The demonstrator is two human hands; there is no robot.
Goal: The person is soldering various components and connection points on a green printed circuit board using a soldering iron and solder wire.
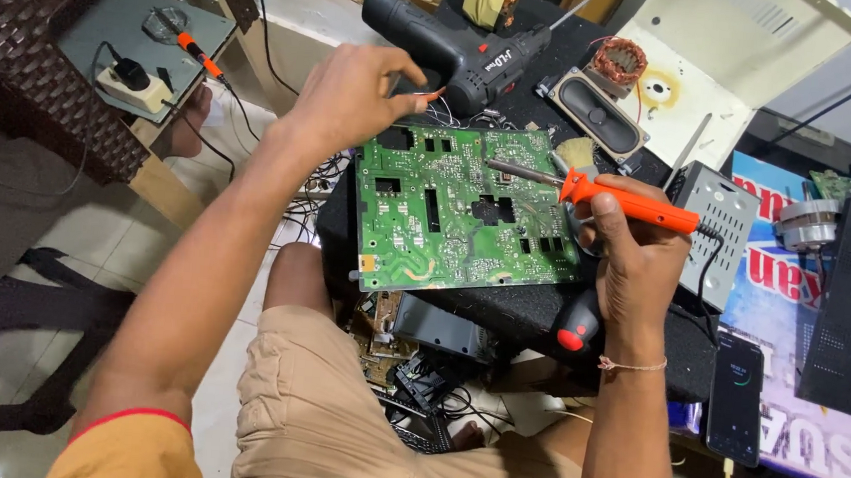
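The circuit board [462,212] lies flat in the middle w/ the drill [459,47] behind it and the speaker [596,111] behind-right. The soldering iron [608,197] is over the board's right edge, the metal box [721,225] just right of it. The phone [736,396] lies front-right, the power strip [132,87] far left on a side table [102,17]

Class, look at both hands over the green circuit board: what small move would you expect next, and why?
Probably the right hand lowers the orange soldering iron so its tip touches the green circuit board. The tip hangs just above the board, while the left hand pinches something thin at the board's far edge.
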